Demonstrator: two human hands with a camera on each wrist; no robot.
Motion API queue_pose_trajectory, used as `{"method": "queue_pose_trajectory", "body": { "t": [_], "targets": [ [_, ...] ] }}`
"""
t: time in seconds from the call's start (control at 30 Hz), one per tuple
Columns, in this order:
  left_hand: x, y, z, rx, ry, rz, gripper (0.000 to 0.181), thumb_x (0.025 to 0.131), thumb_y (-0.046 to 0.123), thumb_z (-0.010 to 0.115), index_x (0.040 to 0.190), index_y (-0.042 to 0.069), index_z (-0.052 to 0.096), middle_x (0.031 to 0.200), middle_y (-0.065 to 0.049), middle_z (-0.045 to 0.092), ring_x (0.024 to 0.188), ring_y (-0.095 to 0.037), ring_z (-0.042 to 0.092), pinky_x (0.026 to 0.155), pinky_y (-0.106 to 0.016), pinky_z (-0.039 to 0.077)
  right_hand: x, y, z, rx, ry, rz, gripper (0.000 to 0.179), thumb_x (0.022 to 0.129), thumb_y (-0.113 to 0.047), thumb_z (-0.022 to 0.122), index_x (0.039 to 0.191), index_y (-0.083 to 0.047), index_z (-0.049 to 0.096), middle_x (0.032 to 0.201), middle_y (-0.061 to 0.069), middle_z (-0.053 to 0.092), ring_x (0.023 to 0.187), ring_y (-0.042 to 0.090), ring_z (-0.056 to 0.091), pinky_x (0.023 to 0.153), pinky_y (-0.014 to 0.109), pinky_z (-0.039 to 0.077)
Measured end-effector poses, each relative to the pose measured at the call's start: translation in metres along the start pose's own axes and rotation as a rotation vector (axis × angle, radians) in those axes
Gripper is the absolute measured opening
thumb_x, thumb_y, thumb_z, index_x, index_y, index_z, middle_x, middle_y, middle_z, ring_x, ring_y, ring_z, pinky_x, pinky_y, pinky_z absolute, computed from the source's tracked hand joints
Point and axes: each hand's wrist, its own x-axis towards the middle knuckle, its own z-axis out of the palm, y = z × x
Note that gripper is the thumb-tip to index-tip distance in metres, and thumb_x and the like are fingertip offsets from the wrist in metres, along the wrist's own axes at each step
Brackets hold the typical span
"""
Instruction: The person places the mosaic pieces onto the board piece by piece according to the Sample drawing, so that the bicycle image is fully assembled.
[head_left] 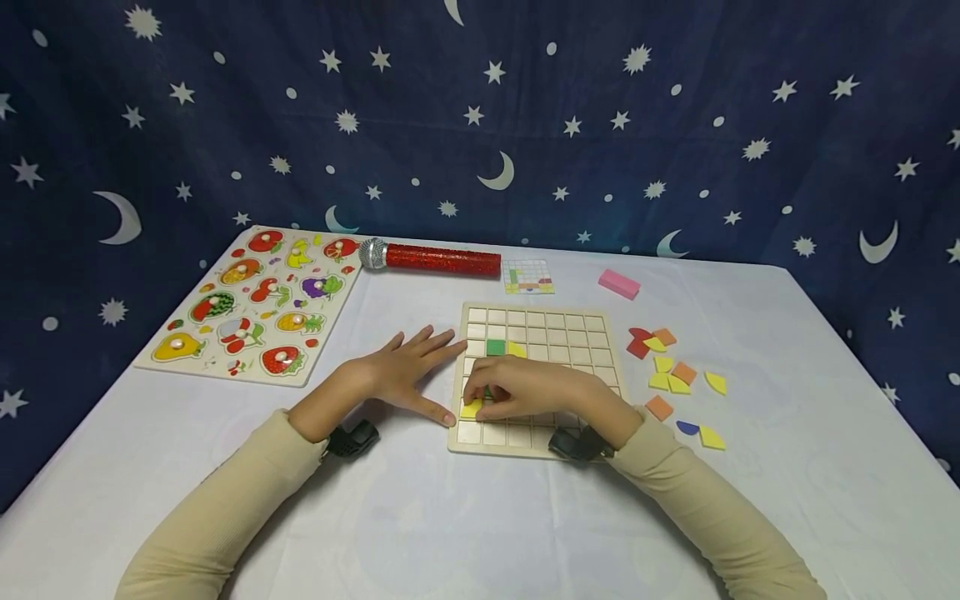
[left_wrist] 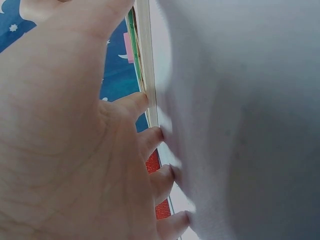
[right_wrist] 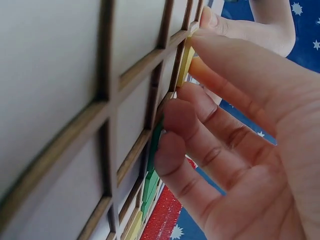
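Observation:
A wooden grid board [head_left: 577, 337] lies flat on the table. Over its left part, my right hand [head_left: 525, 387] pinches a yellow piece [head_left: 471, 408] between thumb and forefinger in the leftmost column. The right wrist view shows that yellow piece [right_wrist: 186, 62] low in its cell, fingertips on its edge. Just above the hand sit a green square [head_left: 496, 347] and a yellow rounded piece [head_left: 516, 349]; another green piece is mostly hidden under the fingers. Spread on the table, my left hand [head_left: 408, 371] touches the board's left edge with thumb and fingertips.
Several loose orange, yellow, red and blue pieces [head_left: 683, 372] lie right of the board. Behind it are a small pattern card [head_left: 528, 277], a pink block [head_left: 619, 284] and a red microphone [head_left: 442, 259]. A fruit puzzle board [head_left: 258, 304] lies at the left.

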Motion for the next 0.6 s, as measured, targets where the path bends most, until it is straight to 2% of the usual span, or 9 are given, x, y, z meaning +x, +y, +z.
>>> {"method": "queue_pose_trajectory", "body": {
  "t": [0.33, 0.6],
  "targets": [
    [0.002, 0.002, 0.001, -0.003, -0.006, -0.005, 0.109, 0.076, 0.066, 0.071, 0.158, 0.024, 0.013, 0.165, -0.005, 0.004, 0.15, -0.033, -0.004, 0.116, -0.061, 0.001, -0.007, 0.006, 0.0, 0.013, 0.01, -0.004, 0.027, 0.094, -0.019, 0.067, 0.118, -0.008, 0.066, 0.104, 0.0, 0.06, 0.078, 0.007, 0.052, 0.075, 0.021, 0.048],
    [0.0, 0.003, 0.0, -0.007, -0.004, -0.018, 0.111, 0.075, 0.066, 0.071, 0.158, 0.024, 0.012, 0.165, -0.005, 0.004, 0.15, -0.033, -0.003, 0.117, -0.06, 0.001, -0.026, 0.01, -0.009, 0.072, 0.045, 0.08, 0.03, 0.092, -0.02, 0.069, 0.12, -0.009, 0.066, 0.104, 0.0, 0.062, 0.081, 0.007, 0.054, 0.077, 0.023, 0.05]
  ]
}}
